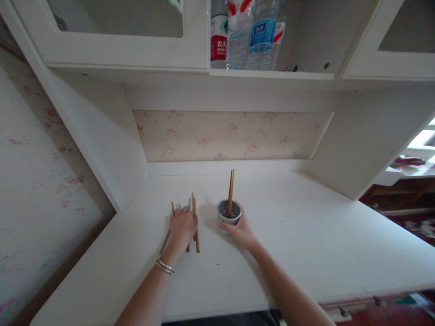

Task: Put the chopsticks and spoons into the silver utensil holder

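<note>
My right hand [239, 228] is wrapped round a metal utensil holder [223, 222] with holes in its bottom. Two wooden chopsticks [231, 190] stand upright in the holder. To the left, my left hand [182, 227] is closed with its fingers down over loose wooden chopsticks [197, 242] on the white tabletop. These chopsticks run from beyond the knuckles back towards me. The rounded ends of two metal spoons [177, 207] peek out past the fingers, and one metal handle [165, 243] sticks out by the wrist. The fingertips are hidden under the hand.
The white tabletop [288, 253] has side panels left and right and a flowered back wall [217, 136]. Overhead hangs a cabinet with a glass-fronted door [129, 50] and an open section holding several plastic bottles [239, 45]. A silver bracelet [165, 266] circles my left wrist.
</note>
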`<state>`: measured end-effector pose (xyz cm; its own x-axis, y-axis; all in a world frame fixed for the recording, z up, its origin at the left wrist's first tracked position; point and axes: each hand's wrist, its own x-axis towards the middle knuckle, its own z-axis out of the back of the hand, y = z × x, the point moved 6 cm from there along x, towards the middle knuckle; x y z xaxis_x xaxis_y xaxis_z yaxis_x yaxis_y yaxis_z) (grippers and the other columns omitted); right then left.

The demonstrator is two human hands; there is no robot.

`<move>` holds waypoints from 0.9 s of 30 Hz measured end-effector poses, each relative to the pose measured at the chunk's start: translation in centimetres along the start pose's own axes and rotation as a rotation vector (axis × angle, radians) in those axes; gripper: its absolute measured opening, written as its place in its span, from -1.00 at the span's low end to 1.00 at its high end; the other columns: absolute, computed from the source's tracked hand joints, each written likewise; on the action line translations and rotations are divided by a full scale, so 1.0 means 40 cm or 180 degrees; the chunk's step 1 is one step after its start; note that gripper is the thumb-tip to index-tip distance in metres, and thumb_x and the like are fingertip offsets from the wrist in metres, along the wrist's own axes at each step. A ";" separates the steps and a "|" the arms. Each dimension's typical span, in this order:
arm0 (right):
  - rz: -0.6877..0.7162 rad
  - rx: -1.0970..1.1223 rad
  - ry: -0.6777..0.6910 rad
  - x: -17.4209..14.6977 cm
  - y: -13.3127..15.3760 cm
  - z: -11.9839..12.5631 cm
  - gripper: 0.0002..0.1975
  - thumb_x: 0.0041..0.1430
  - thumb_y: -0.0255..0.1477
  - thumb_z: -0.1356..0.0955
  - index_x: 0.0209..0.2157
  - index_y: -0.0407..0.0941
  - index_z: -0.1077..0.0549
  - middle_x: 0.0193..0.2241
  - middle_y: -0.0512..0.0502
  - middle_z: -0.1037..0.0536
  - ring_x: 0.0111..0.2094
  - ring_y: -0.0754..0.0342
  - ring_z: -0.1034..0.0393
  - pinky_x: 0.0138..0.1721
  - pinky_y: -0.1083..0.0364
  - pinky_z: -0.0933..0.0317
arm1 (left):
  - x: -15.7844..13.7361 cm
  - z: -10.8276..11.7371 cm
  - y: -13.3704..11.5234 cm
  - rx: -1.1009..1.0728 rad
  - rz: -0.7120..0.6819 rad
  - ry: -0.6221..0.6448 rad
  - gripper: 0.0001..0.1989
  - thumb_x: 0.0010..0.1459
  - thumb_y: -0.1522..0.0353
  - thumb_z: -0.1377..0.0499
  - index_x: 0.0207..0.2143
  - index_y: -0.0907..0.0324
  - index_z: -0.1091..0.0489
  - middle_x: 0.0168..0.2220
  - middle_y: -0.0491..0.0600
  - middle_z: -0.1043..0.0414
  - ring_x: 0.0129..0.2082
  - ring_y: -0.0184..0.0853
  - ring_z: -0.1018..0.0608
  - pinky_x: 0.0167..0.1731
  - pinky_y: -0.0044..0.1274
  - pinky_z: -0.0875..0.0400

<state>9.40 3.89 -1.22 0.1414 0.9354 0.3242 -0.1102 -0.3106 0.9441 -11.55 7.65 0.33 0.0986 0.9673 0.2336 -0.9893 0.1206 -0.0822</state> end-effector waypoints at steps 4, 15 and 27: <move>0.0046 -0.0024 0.0043 0.000 0.002 -0.001 -0.21 -0.22 -0.33 -0.56 0.07 -0.02 -0.21 -0.06 -0.14 -0.49 -0.05 -0.10 -0.39 0.06 -0.17 -0.20 | -0.001 -0.002 0.000 -0.0010 0.0012 0.0008 -0.62 0.23 0.26 0.09 -0.22 0.27 -0.46 -0.18 0.18 -0.46 -0.06 -0.08 -0.41 -0.13 -0.31 -0.27; 0.0061 -0.0180 0.0049 -0.005 0.012 0.003 -0.23 -0.19 -0.31 -0.55 0.06 -0.04 -0.22 -0.05 -0.15 -0.49 -0.03 -0.11 -0.38 0.06 -0.14 -0.19 | -0.006 -0.011 -0.005 -0.0052 0.0044 0.0130 -0.61 0.24 0.25 0.08 -0.26 0.29 -0.48 -0.16 0.21 -0.45 -0.10 -0.03 -0.43 -0.13 -0.20 -0.25; 0.0030 -0.0183 0.0035 -0.004 0.009 0.002 -0.22 -0.19 -0.30 -0.54 0.08 -0.05 -0.21 -0.05 -0.17 -0.49 -0.03 -0.10 -0.38 0.07 -0.14 -0.19 | -0.006 -0.022 -0.021 -0.0405 -0.0036 0.0276 -0.64 0.20 0.26 0.03 -0.31 0.23 -0.53 -0.16 0.19 -0.45 -0.14 -0.11 -0.49 -0.05 -0.22 -0.20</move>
<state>9.40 3.62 -0.91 0.1292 0.9343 0.3322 -0.1679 -0.3096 0.9359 -10.65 7.53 -0.49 0.1241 0.9807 0.1509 -0.9670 0.1536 -0.2033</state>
